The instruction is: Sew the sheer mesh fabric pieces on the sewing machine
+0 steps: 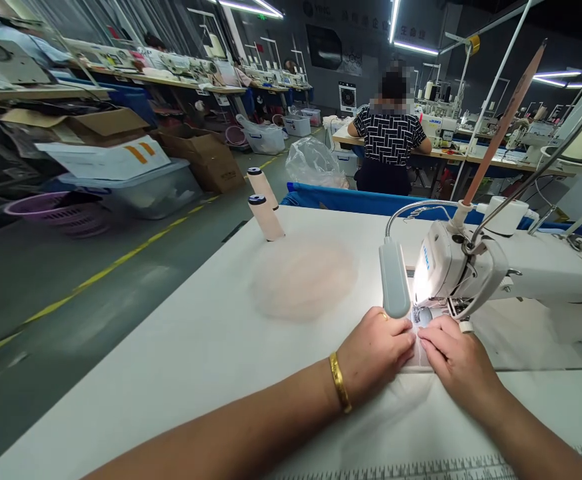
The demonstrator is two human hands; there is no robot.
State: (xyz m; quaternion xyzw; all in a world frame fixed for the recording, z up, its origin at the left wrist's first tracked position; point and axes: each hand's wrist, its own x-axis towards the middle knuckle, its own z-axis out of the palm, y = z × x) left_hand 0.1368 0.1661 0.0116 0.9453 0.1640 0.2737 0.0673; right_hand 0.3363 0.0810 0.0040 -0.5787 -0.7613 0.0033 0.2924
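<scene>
Just in front of the needle of a white sewing machine, my left hand has its fingers closed on a thin, sheer, pale fabric. My right hand pinches the same fabric from the other side, its fingertips close to the left ones. A light seam-like line runs between them toward the presser foot. Above my left fingers hangs a grey lamp on a bendable neck, lighting the needle area. How far the fabric reaches under my hands is hard to make out.
A sheer pinkish heap lies on the white table, with two thread cones behind it. A ruler runs along the near edge. A blue cloth trough borders the far edge. Another person sits ahead.
</scene>
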